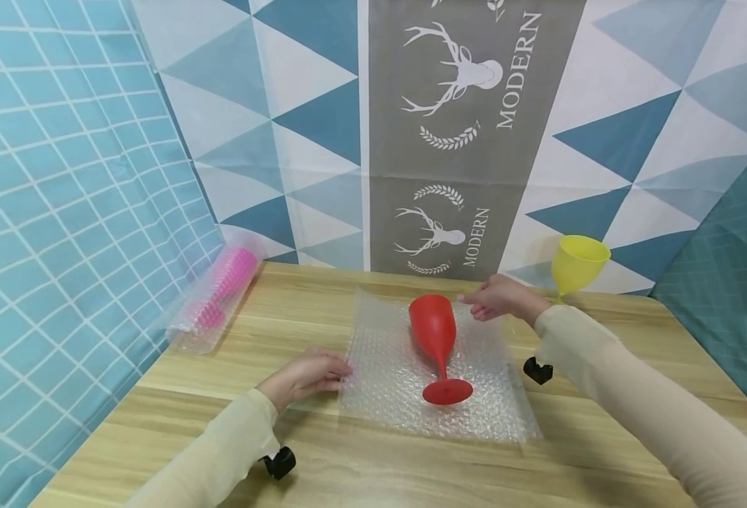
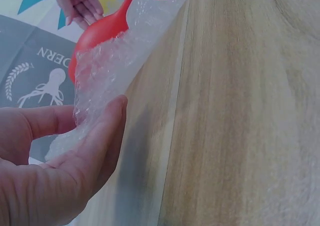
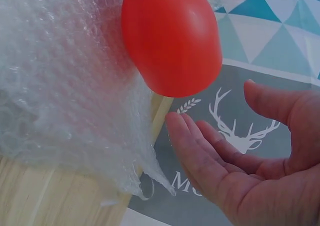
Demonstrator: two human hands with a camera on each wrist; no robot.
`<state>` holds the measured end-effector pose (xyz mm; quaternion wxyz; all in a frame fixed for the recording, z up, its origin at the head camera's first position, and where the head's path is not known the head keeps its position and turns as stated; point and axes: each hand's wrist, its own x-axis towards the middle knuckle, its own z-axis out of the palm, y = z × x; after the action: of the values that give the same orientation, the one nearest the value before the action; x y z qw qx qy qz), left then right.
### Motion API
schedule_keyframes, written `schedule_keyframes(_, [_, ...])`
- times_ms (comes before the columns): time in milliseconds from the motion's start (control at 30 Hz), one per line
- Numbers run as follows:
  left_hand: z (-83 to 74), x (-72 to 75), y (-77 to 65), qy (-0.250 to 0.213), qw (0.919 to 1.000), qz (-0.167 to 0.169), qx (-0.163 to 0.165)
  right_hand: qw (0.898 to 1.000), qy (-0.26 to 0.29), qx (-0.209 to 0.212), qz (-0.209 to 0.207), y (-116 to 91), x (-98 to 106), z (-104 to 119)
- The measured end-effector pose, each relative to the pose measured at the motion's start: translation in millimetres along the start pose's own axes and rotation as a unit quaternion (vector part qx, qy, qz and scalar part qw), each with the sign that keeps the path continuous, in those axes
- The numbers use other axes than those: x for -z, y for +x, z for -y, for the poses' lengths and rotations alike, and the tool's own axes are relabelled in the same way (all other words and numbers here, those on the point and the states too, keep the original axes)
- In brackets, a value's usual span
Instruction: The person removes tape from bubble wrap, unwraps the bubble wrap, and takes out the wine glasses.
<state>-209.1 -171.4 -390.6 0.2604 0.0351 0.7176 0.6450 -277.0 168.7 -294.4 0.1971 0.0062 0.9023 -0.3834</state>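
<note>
Left hand (image 1: 306, 375) — we have it pinching the left edge of the bubble wrap (image 1: 379, 384), thumb on one side and fingers on the other in the left wrist view. That edge is lifted in the pinch, probably so this side of the sheet stays under control. Right hand (image 1: 501, 298): released, nothing gripped; thumb and fingers stand apart in the right wrist view, just beside the goblet's rim and the sheet's far edge. We read that spot as chosen for reach to either one, but we can't be sure.

Between the hands, near the centre of the head frame, the red goblet (image 1: 433, 328) lies on its side on the sheet, rim toward the top, foot toward the bottom. Wrap shows on both sides of it, so we'd guess it was laid mid-sheet to leave material either way.

Further out: a pink goblet (image 1: 232, 271) rolled in its own wrap, left of centre in the frame — tucked by the grid cloth (image 1: 62, 176), likely to stay out of the way. Yellow goblet (image 1: 578, 264) upright at right, bare, near the patterned backdrop (image 1: 322, 141). All on the wooden table (image 1: 379, 476).
</note>
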Motion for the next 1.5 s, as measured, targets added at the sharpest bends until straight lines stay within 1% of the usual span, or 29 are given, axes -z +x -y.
schedule_keyframes(167, [1.1, 1.0, 0.1, 0.001, 1.0, 0.0, -0.002, 1.0, 0.013, -0.008, 0.005, 6, 0, 1])
schedule_keyframes(500, [0.0, -0.4, -0.2, 0.008, 1.0, -0.001, -0.003, 1.0, 0.018, -0.002, 0.006, 11, -9, 4])
schedule_keyframes(733, [0.9, -4.4, 0.2, 0.016, 0.9998, 0.003, -0.008, 1.0, 0.013, -0.02, 0.004, 13, -19, 5])
schedule_keyframes(900, [2.7, -5.4, -0.3, 0.02, 0.9998, -0.007, -0.005, 1.0, 0.011, -0.018, 0.003, 13, -23, 6])
schedule_keyframes(1133, [1.4, -4.3, -2.7, 0.014, 0.9999, -0.004, -0.004, 1.0, 0.006, -0.028, 0.002, 17, -24, 10])
schedule_keyframes(1233, [0.9, -3.8, -2.7, 0.014, 0.9999, -0.009, -0.002, 1.0, 0.005, -0.03, 0.002, 20, -24, 11])
schedule_keyframes(1333, [1.4, -4.2, -3.0, 0.015, 0.9998, -0.014, -0.001, 0.999, 0.007, -0.034, 0.003, 23, -24, 11])
schedule_keyframes(1500, [3.4, -4.9, -4.0, 0.015, 0.9998, -0.012, -0.005, 0.999, 0.011, -0.035, -0.001, 25, -25, 13])
